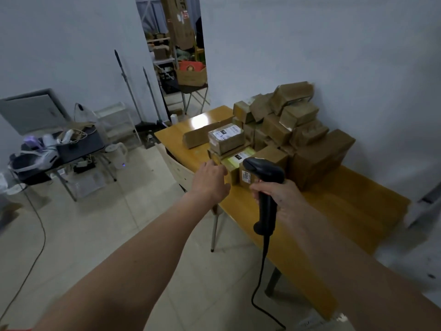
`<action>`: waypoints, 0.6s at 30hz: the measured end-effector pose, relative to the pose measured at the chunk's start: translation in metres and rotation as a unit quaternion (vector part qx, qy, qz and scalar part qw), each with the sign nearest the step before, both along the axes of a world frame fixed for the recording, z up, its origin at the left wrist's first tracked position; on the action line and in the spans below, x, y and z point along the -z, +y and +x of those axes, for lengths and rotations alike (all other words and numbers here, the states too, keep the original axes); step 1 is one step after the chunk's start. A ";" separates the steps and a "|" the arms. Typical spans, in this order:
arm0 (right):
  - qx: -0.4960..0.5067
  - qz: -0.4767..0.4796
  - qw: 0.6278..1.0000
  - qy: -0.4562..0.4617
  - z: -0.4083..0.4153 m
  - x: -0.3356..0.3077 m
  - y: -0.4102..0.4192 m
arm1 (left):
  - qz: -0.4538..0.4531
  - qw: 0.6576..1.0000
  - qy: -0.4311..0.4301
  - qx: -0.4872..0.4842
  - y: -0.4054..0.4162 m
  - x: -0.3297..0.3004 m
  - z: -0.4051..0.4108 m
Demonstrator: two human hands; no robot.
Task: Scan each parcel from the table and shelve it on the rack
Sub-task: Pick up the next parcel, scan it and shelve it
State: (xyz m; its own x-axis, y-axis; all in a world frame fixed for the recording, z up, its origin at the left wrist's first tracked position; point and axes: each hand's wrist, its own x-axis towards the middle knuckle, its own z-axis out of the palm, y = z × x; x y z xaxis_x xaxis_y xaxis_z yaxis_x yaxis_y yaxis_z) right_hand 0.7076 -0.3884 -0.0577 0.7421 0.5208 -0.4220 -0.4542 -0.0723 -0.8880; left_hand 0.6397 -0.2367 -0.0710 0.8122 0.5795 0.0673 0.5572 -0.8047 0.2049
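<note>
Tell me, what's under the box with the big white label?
The labelled box sits on a flat parcel with a greenish label, on the yellow table. What lies beneath that one is covered.

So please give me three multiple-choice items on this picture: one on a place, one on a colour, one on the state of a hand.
1. Where do the brown cardboard parcels stand?
A on the floor
B on the yellow wooden table
C on a chair

2. What colour is the handheld barcode scanner?
A black
B white
C red

3. What does the right hand do?
A hangs idle
B presses a parcel
C grips the scanner

Key: 1 B, the pile rests on the tabletop; 2 A, body and cable are black; 3 C, its fingers curl round the handle.
</note>
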 end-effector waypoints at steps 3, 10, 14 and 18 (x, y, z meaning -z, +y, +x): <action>0.019 -0.012 1.000 0.012 0.020 0.008 0.017 | -0.006 1.000 0.016 0.003 0.020 0.010 0.020; 0.092 -0.034 0.994 0.037 0.066 0.024 0.038 | -0.032 0.997 0.057 0.049 0.049 0.033 0.091; 0.140 -0.046 0.988 0.046 0.093 0.032 0.043 | -0.041 0.990 0.099 0.096 0.058 0.051 0.141; 0.196 -0.079 0.975 0.065 0.120 0.038 0.057 | -0.070 0.981 0.136 0.119 0.073 0.069 0.187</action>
